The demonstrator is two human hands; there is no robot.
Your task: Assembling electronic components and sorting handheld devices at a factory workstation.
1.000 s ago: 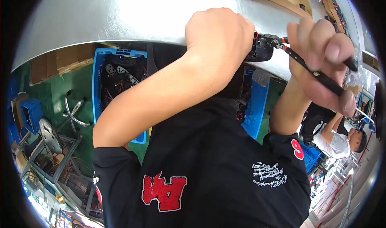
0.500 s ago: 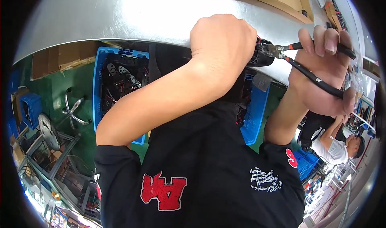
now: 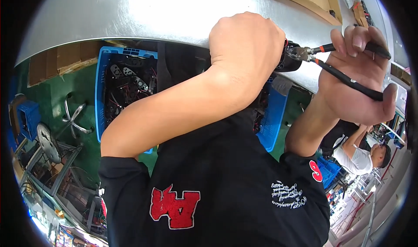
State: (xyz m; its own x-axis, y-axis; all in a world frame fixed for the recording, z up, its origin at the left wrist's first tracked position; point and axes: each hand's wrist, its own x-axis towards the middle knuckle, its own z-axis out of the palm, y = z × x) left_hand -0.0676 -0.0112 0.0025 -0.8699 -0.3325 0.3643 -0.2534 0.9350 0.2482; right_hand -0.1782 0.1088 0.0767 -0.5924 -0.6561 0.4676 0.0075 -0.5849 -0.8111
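Observation:
My left hand [image 3: 248, 42] is closed, knuckles up, at the near edge of the metal table. A dark rounded part [image 3: 292, 66] sticks out from its right side, with a bit of red by it; the fingers gripping it are mostly hidden. My right hand [image 3: 359, 68] holds cutting pliers [image 3: 338, 74] with black handles and orange bands. The handles are spread, fingers on the upper one and thumb by the lower. The plier jaws lie against the dark part, and I cannot make out what is between them.
The shiny metal table [image 3: 87, 16] spans the top. A cardboard tray [image 3: 311, 5] with small black pieces lies at the far right. Below the table stand blue crates [image 3: 99, 99] of dark parts. Another person [image 3: 357, 157] works at the right. A chrome stool base [image 3: 75, 116] stands at left.
Both hands, the pliers and the dark part have shifted slightly right in the picture. The jaws stay at the part, and both grips look the same.

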